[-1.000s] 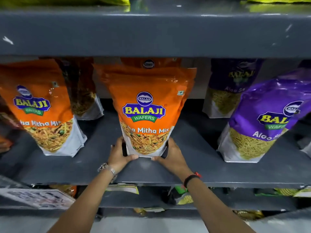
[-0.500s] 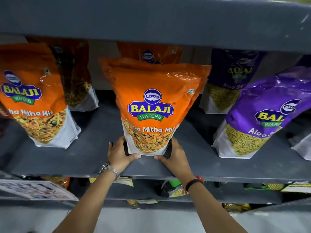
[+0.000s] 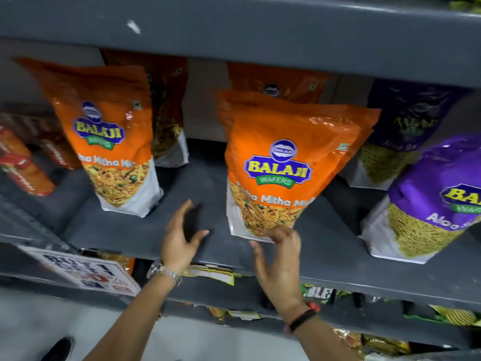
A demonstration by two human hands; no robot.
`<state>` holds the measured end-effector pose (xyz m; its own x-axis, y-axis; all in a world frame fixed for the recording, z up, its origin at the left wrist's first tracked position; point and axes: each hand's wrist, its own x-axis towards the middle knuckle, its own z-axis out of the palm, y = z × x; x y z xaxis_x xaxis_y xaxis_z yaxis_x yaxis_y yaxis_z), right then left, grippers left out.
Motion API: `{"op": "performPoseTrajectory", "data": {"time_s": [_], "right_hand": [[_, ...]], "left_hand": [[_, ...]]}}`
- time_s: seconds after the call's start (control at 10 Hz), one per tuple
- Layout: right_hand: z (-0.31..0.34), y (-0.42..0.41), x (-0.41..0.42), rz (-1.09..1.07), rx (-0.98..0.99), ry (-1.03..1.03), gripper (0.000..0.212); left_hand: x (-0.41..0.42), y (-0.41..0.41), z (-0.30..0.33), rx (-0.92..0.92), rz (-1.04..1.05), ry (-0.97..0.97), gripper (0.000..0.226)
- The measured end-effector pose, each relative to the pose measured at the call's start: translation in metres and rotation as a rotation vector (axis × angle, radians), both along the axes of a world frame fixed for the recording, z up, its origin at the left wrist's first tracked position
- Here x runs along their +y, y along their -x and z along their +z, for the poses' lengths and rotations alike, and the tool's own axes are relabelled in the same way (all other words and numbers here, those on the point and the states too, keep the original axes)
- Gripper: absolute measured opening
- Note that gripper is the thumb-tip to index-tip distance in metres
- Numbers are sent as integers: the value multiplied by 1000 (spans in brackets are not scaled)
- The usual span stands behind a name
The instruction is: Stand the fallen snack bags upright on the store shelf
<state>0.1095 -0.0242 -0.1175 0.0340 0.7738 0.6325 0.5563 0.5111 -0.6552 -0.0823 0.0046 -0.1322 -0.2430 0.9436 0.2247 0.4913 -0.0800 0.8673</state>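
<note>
I see orange snack bag [image 3: 283, 168] standing up on shelf [image 3: 208, 194], shiny, crinkled top. Left hand [image 3: 179, 241] open, off bag. Right hand [image 3: 279, 259] open, fingertips touching bag bottom.

— Where did I have room on the grey metal shelf [image 3: 197, 183]?
— Between the left orange Balaji pouch [image 3: 109, 142] and the middle orange Balaji pouch [image 3: 281, 168], a bare gap ran back.
— And to the right?
— The leaning purple Aloo Sev bag [image 3: 426, 204] blocked my way; the upper shelf board [image 3: 260, 37] hung low.
</note>
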Motion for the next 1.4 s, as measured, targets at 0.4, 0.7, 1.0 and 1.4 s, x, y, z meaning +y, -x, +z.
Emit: {"op": "performPoseTrajectory", "data": {"time_s": [0.4,0.7,1.0,1.4], "right_hand": [[-8,178,94,371,-137,738,101],[-10,210,95,298,-200,630,67],[-17,210,78,260,-226,584,73],[-13,205,69,248,-73,648,91]], "left_hand": [[26,177,10,69,162,132,106],[42,196,-3,-27,43,134,83],[28,195,-3,21,7,128,83],[17,191,-9,80,97,56,85]]}}
